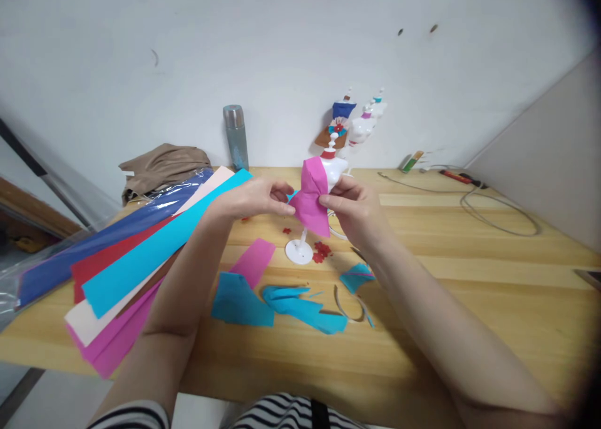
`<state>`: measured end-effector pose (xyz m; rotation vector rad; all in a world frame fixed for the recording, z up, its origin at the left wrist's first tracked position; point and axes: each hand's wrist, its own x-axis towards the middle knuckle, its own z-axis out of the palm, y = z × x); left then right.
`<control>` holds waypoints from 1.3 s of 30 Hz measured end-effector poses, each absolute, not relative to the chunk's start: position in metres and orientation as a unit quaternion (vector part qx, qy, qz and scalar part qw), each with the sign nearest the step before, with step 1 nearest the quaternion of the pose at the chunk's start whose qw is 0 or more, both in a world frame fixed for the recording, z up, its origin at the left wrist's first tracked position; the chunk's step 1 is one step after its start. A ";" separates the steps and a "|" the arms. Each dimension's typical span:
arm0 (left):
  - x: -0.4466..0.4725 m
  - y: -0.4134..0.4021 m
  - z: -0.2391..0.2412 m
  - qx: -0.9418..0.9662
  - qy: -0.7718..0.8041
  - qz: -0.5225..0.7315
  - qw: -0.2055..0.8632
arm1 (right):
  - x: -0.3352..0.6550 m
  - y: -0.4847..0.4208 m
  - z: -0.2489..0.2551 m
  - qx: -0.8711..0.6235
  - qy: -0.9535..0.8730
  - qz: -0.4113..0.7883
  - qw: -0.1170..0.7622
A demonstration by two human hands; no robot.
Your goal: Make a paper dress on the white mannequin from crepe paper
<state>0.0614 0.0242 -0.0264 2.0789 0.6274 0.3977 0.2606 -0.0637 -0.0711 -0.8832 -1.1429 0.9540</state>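
Note:
A small white mannequin bust (335, 167) with a red neck band stands on a round white base (299, 252). Pink crepe paper (313, 194) covers its front and flares out below. My left hand (258, 197) has its thumb and fingertips closed at the paper's left corner. On the other side, my right hand (354, 206) pinches the paper's right edge between thumb and fingers, close against the bust. A bit of blue shows behind the left fingertips. Red paper flowers (322, 252) lie beside the base.
Blue paper pieces (244, 300) and a pink piece (256, 260) lie in front. Long coloured paper strips (164, 247) fan out at left, near brown cloth (164, 166). A flask (236, 138), more dressed busts (364, 128) and a cable (507, 206) are farther back.

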 end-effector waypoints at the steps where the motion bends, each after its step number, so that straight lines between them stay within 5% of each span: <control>1: 0.060 0.029 -0.031 0.829 0.255 0.148 0.475 | 0.261 -0.063 -0.071 -0.389 -0.502 0.418 0.650; 10: 0.078 0.044 -0.066 0.557 0.268 0.199 0.760 | 0.271 -0.052 -0.078 -0.408 -0.466 0.389 0.682; 24: 0.096 0.031 -0.071 0.552 0.221 0.229 0.770 | 0.273 -0.049 -0.079 -0.378 -0.435 0.392 0.717; 28: 0.097 0.028 -0.070 0.610 0.322 0.267 0.673 | 0.273 -0.050 -0.079 -0.374 -0.422 0.395 0.725; 34: 0.102 0.015 -0.062 0.723 0.312 0.524 0.324 | 0.271 -0.051 -0.081 -0.379 -0.430 0.400 0.715; 39: 0.105 0.008 -0.060 0.750 0.225 0.520 0.341 | 0.265 -0.053 -0.081 -0.380 -0.444 0.394 0.710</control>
